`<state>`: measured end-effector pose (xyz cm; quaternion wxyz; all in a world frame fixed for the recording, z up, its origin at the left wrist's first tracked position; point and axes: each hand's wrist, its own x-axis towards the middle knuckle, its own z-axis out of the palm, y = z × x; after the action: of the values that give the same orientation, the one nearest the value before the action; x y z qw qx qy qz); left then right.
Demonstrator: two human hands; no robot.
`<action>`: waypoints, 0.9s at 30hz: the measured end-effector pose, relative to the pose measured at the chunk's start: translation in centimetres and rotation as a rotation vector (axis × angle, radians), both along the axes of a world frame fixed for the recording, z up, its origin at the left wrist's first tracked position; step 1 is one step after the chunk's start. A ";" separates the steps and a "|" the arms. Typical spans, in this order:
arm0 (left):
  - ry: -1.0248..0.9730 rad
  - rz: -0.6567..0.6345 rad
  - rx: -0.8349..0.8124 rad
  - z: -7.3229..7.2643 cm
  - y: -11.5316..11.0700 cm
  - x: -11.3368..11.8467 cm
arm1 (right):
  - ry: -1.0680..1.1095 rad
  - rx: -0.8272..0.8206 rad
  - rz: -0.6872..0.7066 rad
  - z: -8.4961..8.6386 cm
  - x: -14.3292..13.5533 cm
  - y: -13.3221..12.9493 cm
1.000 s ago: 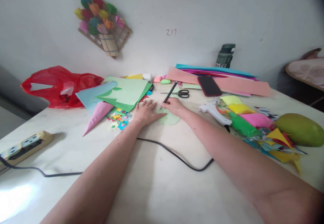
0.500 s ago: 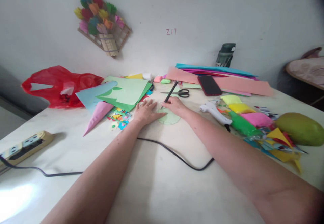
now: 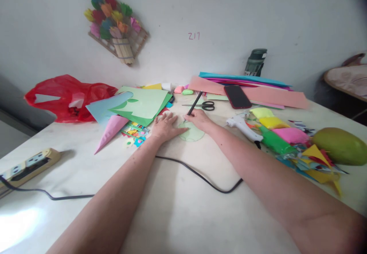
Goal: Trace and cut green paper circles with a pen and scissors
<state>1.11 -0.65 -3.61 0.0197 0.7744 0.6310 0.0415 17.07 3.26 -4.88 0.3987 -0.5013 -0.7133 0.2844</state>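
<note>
A round piece of pale green paper (image 3: pixel 192 133) lies flat on the white table (image 3: pixel 200 219), with a faint line drawn near its edge. My right hand (image 3: pixel 200 119) is closed around a black pen (image 3: pixel 195 101), its tip down at the paper's upper left edge. Fingers spread, my left hand (image 3: pixel 165 127) lies flat beside the paper, and its thumb rests on the paper's left side. Just beyond the pen are black-handled scissors (image 3: pixel 205 105). My right fingers partly hide the paper.
Green sheets (image 3: pixel 143 103), a pink paper cone (image 3: pixel 110 133) and a red plastic bag (image 3: pixel 71 97) lie left. A phone (image 3: pixel 237 96), a white glue gun (image 3: pixel 245 128), clay packets (image 3: pixel 273 123) and a green mango-like fruit (image 3: pixel 340 146) are right. A black cord (image 3: pixel 197 175) crosses in front.
My right hand and the pen tip have shifted very slightly up and to the right along the paper's edge. My left hand stays in place.
</note>
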 end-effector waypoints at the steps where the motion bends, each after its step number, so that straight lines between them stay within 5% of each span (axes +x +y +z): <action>1: -0.002 -0.001 -0.003 0.0 0.0 0.0 | 0.008 0.006 0.002 -0.1 0.0 0.1; 27: -0.031 0.018 -0.007 -0.3 0.2 -0.4 | 0.097 0.053 -0.033 -0.8 0.0 0.5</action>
<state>0.72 -0.49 -3.93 0.0319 0.7680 0.6377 0.0512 17.02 3.75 -5.64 0.4507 -0.4880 -0.6919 0.2828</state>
